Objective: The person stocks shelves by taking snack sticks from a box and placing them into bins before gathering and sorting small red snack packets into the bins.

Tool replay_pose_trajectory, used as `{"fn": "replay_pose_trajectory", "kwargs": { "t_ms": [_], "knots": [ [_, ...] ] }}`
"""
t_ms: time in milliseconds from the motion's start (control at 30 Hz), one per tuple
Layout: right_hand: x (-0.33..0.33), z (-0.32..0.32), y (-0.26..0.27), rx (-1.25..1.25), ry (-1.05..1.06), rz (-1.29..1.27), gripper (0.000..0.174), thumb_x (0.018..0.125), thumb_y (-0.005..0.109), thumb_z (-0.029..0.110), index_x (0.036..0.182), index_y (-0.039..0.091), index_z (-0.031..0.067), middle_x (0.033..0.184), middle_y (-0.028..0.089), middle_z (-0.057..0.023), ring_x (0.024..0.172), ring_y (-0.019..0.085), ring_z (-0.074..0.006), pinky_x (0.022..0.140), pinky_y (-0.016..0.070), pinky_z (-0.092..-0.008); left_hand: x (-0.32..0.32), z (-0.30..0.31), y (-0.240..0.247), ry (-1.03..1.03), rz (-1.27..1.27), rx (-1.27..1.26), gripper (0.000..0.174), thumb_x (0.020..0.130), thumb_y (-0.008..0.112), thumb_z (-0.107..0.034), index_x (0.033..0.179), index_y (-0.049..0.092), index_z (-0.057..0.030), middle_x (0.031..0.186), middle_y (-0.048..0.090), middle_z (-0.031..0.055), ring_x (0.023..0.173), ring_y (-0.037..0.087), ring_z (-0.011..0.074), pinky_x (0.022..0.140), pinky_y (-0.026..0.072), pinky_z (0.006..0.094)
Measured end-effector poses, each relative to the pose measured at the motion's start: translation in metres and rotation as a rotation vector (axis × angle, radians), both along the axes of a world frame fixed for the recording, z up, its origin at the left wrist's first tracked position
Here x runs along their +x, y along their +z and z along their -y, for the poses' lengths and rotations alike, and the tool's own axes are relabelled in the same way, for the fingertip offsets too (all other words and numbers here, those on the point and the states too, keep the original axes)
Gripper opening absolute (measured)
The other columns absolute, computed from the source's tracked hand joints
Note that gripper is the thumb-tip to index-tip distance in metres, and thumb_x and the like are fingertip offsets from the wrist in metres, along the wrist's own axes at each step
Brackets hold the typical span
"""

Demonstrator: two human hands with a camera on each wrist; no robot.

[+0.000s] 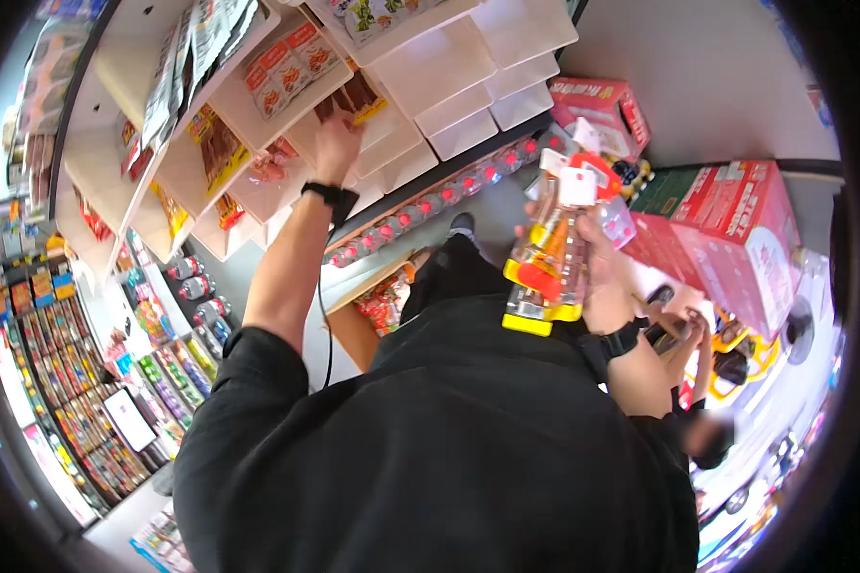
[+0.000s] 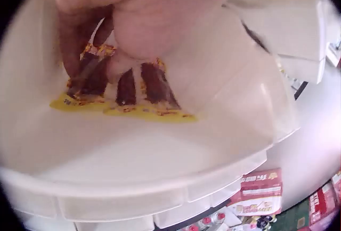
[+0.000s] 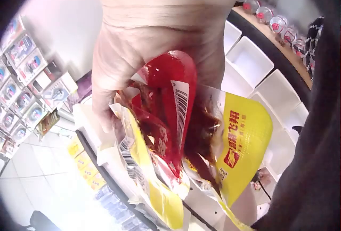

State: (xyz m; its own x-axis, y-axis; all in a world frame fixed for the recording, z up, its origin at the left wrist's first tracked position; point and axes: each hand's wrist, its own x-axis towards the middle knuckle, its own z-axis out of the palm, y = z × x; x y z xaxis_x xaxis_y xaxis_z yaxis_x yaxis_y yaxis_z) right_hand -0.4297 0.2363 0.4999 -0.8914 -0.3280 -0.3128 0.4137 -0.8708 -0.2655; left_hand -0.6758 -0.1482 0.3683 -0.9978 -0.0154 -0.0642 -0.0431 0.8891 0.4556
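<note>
White bins (image 1: 435, 72) are ranged around the left hand (image 1: 338, 146), by whose thumb and finger a brown snack packet (image 2: 91, 76) is pinched inside one bin; bunched yellow and red packets (image 3: 242, 146) are clamped in the right hand (image 3: 160, 34), with red boxes (image 1: 736, 224) set to its right.

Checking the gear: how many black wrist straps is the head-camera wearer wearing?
2: a left strap behind the left hand and a right strap behind the right hand, which holds packets. None seems hidden.

Left hand (image 1: 338, 149) in a pinch, left forearm (image 1: 289, 253) outstretched, right hand (image 1: 597, 260) in a curled grip, hands well apart.
</note>
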Motion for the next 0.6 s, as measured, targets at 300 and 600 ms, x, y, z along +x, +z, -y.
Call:
{"fn": "replay_pose_trajectory", "kwargs": {
  "t_ms": [300, 600],
  "knots": [
    [-0.015, -0.011, 0.019, 0.088, 0.355, -0.108, 0.046, 0.099, 0.067, 0.027, 0.131, 0.06, -0.0042, 0.12, 0.071, -0.0194, 0.105, 0.072, -0.0311, 0.096, 0.0594, -0.0456, 0.252, -0.191, 0.228, -0.255, 0.156, 0.427, 0.039, 0.08, 0.089, -0.029, 0.096, 0.067, -0.0011, 0.077, 0.065, 0.0025, 0.068, 0.056, 0.0095, 0.061, 0.047, 0.0294],
    [-0.004, 0.004, 0.002, 0.096, 0.454, -0.163, 0.054, 0.096, 0.073, 0.038, 0.134, 0.058, 0.0031, 0.12, 0.071, -0.0114, 0.104, 0.073, -0.0241, 0.091, 0.0612, -0.0407, 0.291, -0.175, 0.2, 0.006, 0.369, 0.974, 0.014, 0.094, 0.077, -0.013, 0.094, 0.066, -0.0041, 0.084, 0.067, -0.0025, 0.075, 0.06, 0.0045, 0.066, 0.0471, 0.0221]
  ]
}}
